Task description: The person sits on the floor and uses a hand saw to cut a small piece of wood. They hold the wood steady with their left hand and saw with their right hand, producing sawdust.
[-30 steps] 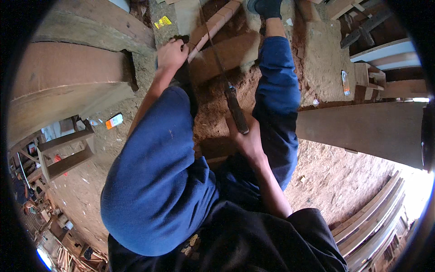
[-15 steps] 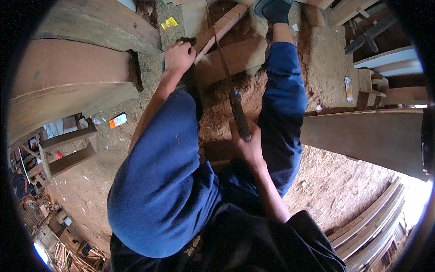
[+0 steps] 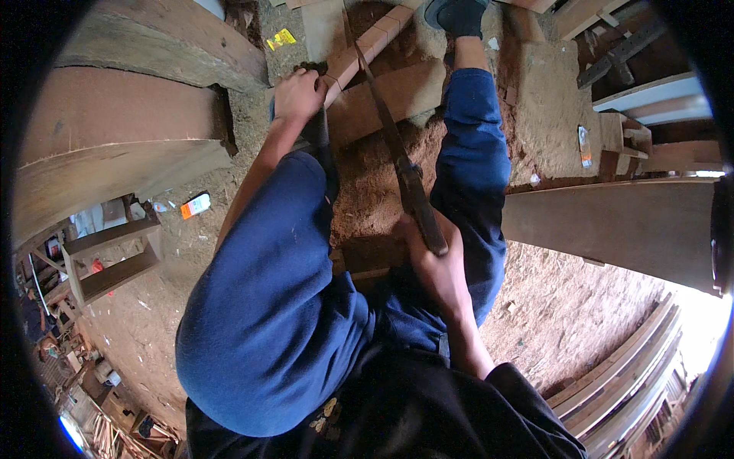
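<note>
Head-worn fisheye — facing down, wide, close above legs (image 3: pixel 260 298)

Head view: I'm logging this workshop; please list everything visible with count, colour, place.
wooden bar: one, reddish, top centre
handsaw: one, dark, crossing wooden bar
wrapper: one, yellow, upper left floor
packs: two, orange-white, left and right
frame: one, brown, left
large timbers: two, brown, upper left
broad board: one, brown, right
planks: several, brown, lower right
clutter: uncountable, mixed, lower left
floor: one, brown, throughout
trousers: one pair, blue, centre
shirt: one, black, bottom
shoe: one visible, dark, top
left hand: one, bare, at wooden bar's near end
right hand: one, bare, gripping handsaw
</note>
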Tool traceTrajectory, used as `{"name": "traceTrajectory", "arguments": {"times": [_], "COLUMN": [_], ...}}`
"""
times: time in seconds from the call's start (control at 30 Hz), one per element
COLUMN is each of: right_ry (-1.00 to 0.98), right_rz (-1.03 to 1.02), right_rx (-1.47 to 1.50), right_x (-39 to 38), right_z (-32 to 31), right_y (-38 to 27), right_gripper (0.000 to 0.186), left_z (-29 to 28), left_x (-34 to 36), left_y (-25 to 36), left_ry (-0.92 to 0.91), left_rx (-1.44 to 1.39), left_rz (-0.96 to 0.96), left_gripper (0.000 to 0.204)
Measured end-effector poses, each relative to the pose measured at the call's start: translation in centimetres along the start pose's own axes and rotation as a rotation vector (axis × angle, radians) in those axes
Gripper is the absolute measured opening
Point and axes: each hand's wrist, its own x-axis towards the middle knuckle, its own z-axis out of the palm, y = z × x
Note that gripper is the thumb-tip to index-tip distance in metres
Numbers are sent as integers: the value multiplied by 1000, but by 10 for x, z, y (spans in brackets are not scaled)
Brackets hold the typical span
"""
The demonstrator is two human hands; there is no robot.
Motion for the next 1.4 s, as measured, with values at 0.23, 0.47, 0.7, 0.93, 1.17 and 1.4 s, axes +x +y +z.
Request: {"name": "traceTrajectory", "arguments": {"times": [0.23, 0.47, 0.7, 0.93, 1.17, 1.4], "right_ry": [70, 86, 112, 27, 62, 55], "right_rz": [-74, -136, -172, -150, -142, -196], "right_rx": [-70, 0, -74, -22, 24, -36], "right_x": [23, -21, 21, 3, -14, 34], "right_z": [21, 23, 37, 33, 28, 30], "right_y": [23, 45, 97, 93, 88, 106], "right_gripper": [18, 19, 19, 13, 11, 12], "left_z": [-9, 4, 5, 6, 8, 0], "left_x": [3, -2, 0, -2, 4, -4], "left_y": [7, 1, -2, -5, 1, -5], "left_ry": [-68, 19, 70, 64, 121, 77], "left_rx": [-35, -30, -18, -52, 4, -53], "left_rz": [-30, -13, 49, 17, 53, 36], "left_gripper": [27, 25, 25, 23, 23, 22]}}
